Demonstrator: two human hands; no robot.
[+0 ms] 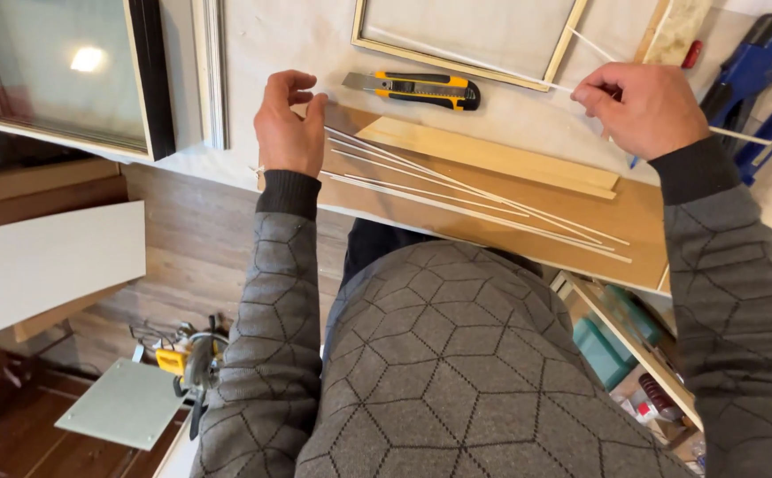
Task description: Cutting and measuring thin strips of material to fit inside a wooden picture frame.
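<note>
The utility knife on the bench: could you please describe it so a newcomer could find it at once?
Look at the white worktop, just below the pale wooden frame at the top. The utility knife lies flat there, between the left hand and right hand. Its yellow-and-black handle stands out from the pale wooden strips nearby.

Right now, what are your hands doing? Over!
Left hand pinching ends of thin white strips fanned across the flat wooden board. Right hand pinching one long white strip. Yellow-and-black utility knife lies between, untouched.
</note>
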